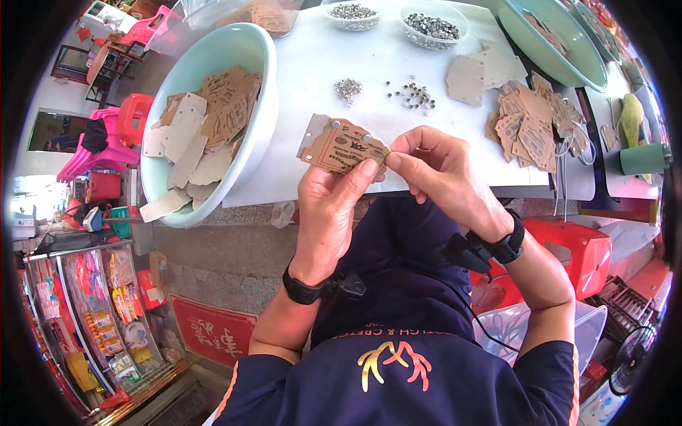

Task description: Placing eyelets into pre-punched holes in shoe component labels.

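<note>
Over the table's near edge, my left hand (pixel 328 206) holds a brown printed cardboard card (pixel 344 147), thumb on its face and fingers behind. Round silver metal pieces sit along the card's upper edge, and a grey card part shows at its left end. My right hand (pixel 444 174) is closed in a pinch at the card's right corner. Any small piece between its fingertips is hidden. Beyond the card lie a small heap of silver metal pieces (pixel 348 90) and a scattering of ring-like metal fasteners (pixel 414 96).
A pale green basin (pixel 268 92) of cards stands left on the white table (pixel 305 64). Two clear tubs (pixel 465 28) of metal pieces are at the back. Grey cards (pixel 465 78) and a brown card pile (pixel 526 128) lie right, near another green basin (pixel 590 67). A red stool (pixel 586 248) stands below.
</note>
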Tool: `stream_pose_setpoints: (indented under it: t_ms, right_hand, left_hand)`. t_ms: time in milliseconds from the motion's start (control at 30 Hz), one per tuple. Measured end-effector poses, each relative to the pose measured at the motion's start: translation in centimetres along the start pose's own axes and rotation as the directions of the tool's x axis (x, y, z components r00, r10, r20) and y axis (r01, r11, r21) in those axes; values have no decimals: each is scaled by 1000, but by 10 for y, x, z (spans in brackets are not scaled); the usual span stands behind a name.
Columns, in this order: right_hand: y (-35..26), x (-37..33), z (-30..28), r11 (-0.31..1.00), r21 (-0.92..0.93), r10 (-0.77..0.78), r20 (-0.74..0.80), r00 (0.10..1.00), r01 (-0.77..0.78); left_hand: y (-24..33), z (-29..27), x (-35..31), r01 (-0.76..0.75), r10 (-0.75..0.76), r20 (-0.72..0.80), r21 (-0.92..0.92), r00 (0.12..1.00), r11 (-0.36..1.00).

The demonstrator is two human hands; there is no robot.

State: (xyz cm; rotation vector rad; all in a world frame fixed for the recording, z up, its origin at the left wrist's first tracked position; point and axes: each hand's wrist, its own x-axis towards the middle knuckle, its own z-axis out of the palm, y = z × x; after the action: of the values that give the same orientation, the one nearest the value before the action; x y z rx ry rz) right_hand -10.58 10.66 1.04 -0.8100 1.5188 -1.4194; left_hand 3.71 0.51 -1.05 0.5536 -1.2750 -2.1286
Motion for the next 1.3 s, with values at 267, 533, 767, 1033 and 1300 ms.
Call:
stream_pose_setpoints:
  t_ms: [267,533,767,1033,1300]
  right_hand:
    - [-10,2,-5,999,-29,37,85,996,-35]
    - [-30,22,-21,974,-210,119,177,977,-81]
    - [-31,80,-44,501,-822,-337,104,936,272]
    - [-17,100,-34,100,-937,-380,276,883,335]
    - [-17,89,-31,79,-926,-373,315,873,369]
  left_hand:
    - [-1,-6,4,-1,5,65,-57,998,998]
    - [-8,-8,6,32,-18,71,-197,997,980]
    - [-10,-1,2,4,-10,-48,-131,999,991]
    - [-9,-2,4,17,-21,-30,-130,999,991]
    - [-9,0,6,5,-12,-46,-132,999,991]
